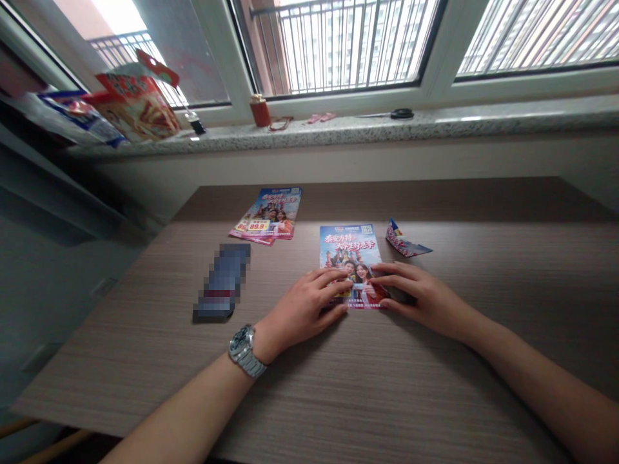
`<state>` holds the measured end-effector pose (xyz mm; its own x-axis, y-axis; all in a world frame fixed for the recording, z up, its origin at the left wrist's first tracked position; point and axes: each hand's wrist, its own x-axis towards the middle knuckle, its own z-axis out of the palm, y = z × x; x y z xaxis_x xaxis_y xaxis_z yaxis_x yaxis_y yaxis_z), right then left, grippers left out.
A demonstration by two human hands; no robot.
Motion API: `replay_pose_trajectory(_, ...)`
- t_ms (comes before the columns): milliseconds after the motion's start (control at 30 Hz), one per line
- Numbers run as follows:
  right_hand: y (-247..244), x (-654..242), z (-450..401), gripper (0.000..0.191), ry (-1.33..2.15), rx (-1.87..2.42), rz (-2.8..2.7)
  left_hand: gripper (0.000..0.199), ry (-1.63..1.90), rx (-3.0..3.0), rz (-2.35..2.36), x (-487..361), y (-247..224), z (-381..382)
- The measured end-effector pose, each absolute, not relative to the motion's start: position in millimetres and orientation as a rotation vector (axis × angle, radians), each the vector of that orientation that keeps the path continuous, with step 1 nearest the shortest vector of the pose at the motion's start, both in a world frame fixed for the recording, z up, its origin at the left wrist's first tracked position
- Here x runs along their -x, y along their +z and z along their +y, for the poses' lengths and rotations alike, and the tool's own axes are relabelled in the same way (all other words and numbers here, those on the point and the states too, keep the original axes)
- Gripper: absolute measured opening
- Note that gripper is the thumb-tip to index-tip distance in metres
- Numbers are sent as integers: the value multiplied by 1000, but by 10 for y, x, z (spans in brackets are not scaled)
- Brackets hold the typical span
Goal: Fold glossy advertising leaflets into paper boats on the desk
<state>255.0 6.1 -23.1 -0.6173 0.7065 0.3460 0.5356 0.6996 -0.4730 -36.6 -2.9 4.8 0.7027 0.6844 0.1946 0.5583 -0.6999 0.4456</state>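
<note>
Flyer of rectangular printed paper, sky blue above and red-pink below (341, 251), lying flat on a brown wood-grain bench (483, 219), its upper edge turned toward the window. The person's left hand (309, 299) lies over the flyer's lower left part, fingers slightly spread and bent, the thumb at the lower corner. The right hand (425, 299) reaches in from the opposite side; its fingers are spread, their tips at the lower right edge of the same sheet. A silver metal wristwatch with a dark dial (246, 351) encircles the left wrist. Just beside the flyer, beyond the right hand, stands a small folded paper piece with a speckled pink-and-blue surface (399, 245). To the left, farther back, lies a fanned stack of matching blue-and-pink flyers (273, 216); nearer the viewer, a dark blue oblong object (222, 283), its details obscured by pixelation. Behind the bench, a speckled grey stone windowsill (338, 134) carries a red food bag (140, 106), a reddish-brown bottle with a gold-coloured cap (260, 111) and a slender black-handled tool (401, 114).
</note>
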Motion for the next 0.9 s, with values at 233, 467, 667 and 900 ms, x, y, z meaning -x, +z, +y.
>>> replay_pose_trajectory(233, -218, -2561, 58, 41, 417, 940, -2411, 34, 564, -2552, 952, 371, 19, -4)
replay_pose_trajectory(467, -210, -2594, 49, 46, 400, 910, -2445, 42, 537, -2569, 931, 400, 27, 17)
replay_pose_trajectory(667, -232, -2602, 67, 39, 391, 899, -2443, 38, 553, -2573, 965, 403, -11, 25)
replay_pose_trajectory(900, -197, -2608, 38, 48, 362, 908, -2510, 32, 588, -2588, 979, 377, 14, 0)
